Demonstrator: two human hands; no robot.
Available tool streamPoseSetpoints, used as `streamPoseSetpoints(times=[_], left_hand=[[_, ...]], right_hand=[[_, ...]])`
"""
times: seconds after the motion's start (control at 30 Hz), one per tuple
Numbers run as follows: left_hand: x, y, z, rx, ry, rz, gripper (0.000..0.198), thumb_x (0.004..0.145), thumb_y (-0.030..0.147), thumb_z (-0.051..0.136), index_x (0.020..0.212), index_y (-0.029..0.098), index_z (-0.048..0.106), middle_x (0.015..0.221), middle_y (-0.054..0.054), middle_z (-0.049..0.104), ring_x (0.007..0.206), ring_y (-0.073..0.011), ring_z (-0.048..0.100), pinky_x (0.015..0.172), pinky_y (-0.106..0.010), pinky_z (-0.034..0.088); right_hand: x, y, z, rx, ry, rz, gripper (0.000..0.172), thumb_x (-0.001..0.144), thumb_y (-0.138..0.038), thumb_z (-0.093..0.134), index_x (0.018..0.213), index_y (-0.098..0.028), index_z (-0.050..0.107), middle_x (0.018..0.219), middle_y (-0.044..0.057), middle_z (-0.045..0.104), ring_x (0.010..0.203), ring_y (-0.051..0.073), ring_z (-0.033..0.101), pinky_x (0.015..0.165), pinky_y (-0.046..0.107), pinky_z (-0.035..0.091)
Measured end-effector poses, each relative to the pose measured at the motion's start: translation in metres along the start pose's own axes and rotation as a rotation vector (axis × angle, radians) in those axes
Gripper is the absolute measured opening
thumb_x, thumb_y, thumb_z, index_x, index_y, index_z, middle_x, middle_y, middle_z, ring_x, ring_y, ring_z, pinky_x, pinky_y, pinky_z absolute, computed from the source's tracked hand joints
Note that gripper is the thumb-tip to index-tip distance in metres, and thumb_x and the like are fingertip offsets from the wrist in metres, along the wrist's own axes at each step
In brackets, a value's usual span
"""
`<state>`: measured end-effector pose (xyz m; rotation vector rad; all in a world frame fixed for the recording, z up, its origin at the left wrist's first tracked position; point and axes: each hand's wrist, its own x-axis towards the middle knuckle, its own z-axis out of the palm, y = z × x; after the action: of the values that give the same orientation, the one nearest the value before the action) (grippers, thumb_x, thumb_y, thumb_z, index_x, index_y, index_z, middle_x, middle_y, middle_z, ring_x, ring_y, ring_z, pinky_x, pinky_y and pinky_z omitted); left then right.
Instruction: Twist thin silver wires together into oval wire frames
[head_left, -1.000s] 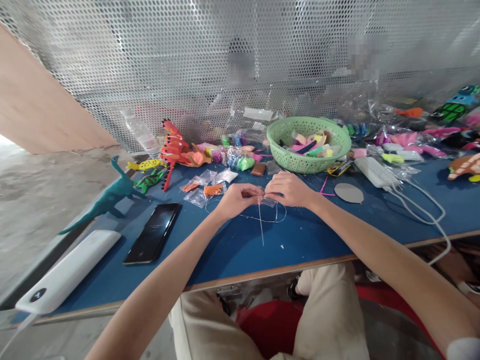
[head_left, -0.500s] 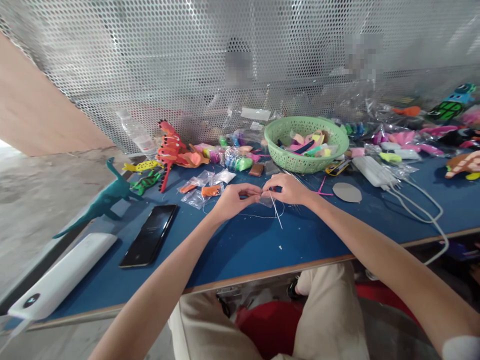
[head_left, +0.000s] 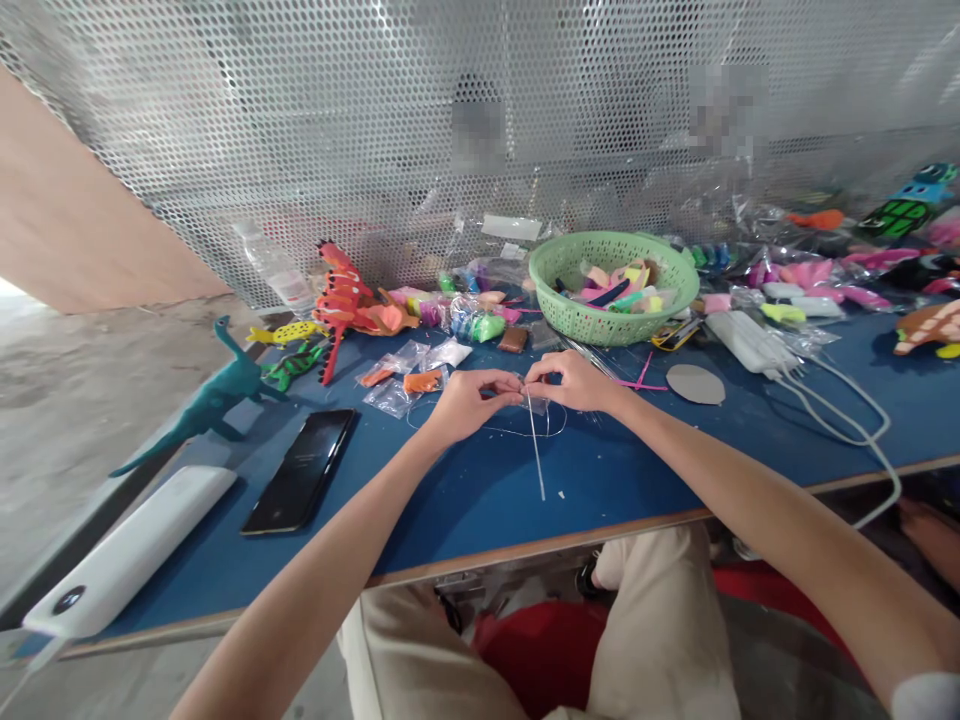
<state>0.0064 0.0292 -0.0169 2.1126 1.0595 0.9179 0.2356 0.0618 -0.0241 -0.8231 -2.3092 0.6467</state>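
Observation:
My left hand (head_left: 469, 398) and my right hand (head_left: 568, 379) meet fingertip to fingertip over the blue table (head_left: 480, 490). Both pinch a thin wire (head_left: 535, 455). One straight end of it points down toward me, and a loop of it lies on the table under my hands. A small clear plastic piece sits between my fingers; I cannot make out what it is.
A green basket (head_left: 611, 285) of coloured pieces stands behind my hands. Small clay bags (head_left: 409, 372), a red dragon figure (head_left: 343, 300) and a teal dinosaur (head_left: 214, 395) are at left. A black phone (head_left: 300, 470) and white power bank (head_left: 131, 555) lie near-left. White cables (head_left: 840, 400) run right.
The free end of the wire has swung, from pointing down-right half a second ago back to pointing nearly straight toward me. My hands stay pinched together in the same spot.

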Motion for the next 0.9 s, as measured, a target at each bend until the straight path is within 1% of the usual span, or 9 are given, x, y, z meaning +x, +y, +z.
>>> streamPoseSetpoints(times=[0.17,0.37,0.5,0.6,0.67,0.73,0.83,0.9], left_hand=[[-0.002,-0.001,0.003,0.101,0.01,0.075,0.012,0.088,0.029,0.068,0.089,0.02,0.076,0.088,-0.003,0.076,0.077,-0.015,0.068,0.07,-0.024,0.054],[-0.004,-0.001,0.007,0.198,0.058,0.17,0.016,0.092,0.033,0.064,0.092,0.022,0.076,0.088,-0.003,0.075,0.075,-0.0141,0.066,0.07,-0.024,0.051],[-0.003,-0.002,0.009,0.173,0.074,0.17,0.017,0.093,0.035,0.064,0.094,0.023,0.076,0.09,-0.004,0.075,0.077,-0.0148,0.066,0.071,-0.025,0.052],[0.0,-0.004,0.007,0.095,0.075,0.117,0.018,0.091,0.036,0.067,0.097,0.022,0.076,0.096,-0.005,0.075,0.086,-0.0171,0.069,0.075,-0.026,0.054],[0.002,-0.007,0.005,0.069,0.041,0.092,0.019,0.09,0.036,0.067,0.098,0.021,0.076,0.097,-0.006,0.075,0.089,-0.0183,0.069,0.081,-0.028,0.056],[0.003,-0.01,0.003,0.055,0.021,0.088,0.019,0.09,0.037,0.067,0.097,0.021,0.077,0.099,-0.007,0.074,0.091,-0.0187,0.069,0.084,-0.03,0.057],[0.003,-0.014,0.004,-0.038,0.056,0.067,0.022,0.089,0.039,0.067,0.096,0.02,0.076,0.107,-0.008,0.071,0.088,-0.0175,0.07,0.079,-0.031,0.061],[0.003,-0.016,0.005,-0.133,0.071,0.025,0.024,0.089,0.04,0.068,0.096,0.018,0.074,0.108,-0.008,0.07,0.08,-0.0158,0.07,0.074,-0.031,0.064]], right_hand=[[0.002,-0.001,-0.005,0.174,-0.186,0.117,0.027,0.091,-0.043,0.063,0.084,-0.02,0.076,0.08,0.002,0.076,0.072,0.016,0.066,0.072,0.029,0.046],[0.001,0.001,-0.007,0.341,-0.236,0.234,0.025,0.089,-0.042,0.066,0.082,-0.02,0.077,0.08,0.003,0.077,0.075,0.017,0.069,0.076,0.031,0.05],[0.001,0.006,-0.008,0.428,-0.269,0.283,0.028,0.087,-0.046,0.068,0.083,-0.021,0.078,0.082,0.004,0.078,0.083,0.019,0.07,0.085,0.035,0.05],[0.001,0.006,-0.007,0.437,-0.242,0.26,0.033,0.088,-0.05,0.066,0.083,-0.02,0.078,0.083,0.006,0.078,0.083,0.019,0.07,0.085,0.036,0.051],[0.002,0.005,-0.006,0.388,-0.202,0.241,0.035,0.088,-0.051,0.066,0.083,-0.019,0.078,0.084,0.006,0.078,0.079,0.019,0.069,0.081,0.034,0.051],[0.003,0.003,-0.005,0.307,-0.169,0.225,0.033,0.089,-0.048,0.065,0.084,-0.018,0.078,0.085,0.005,0.077,0.076,0.017,0.068,0.075,0.031,0.049],[0.003,-0.001,-0.004,0.186,-0.089,0.201,0.03,0.092,-0.042,0.061,0.085,-0.018,0.078,0.082,0.004,0.076,0.071,0.015,0.064,0.067,0.028,0.045],[0.002,-0.004,-0.005,0.127,0.021,0.179,0.03,0.094,-0.04,0.059,0.087,-0.017,0.077,0.082,0.004,0.075,0.069,0.014,0.062,0.064,0.028,0.043]])
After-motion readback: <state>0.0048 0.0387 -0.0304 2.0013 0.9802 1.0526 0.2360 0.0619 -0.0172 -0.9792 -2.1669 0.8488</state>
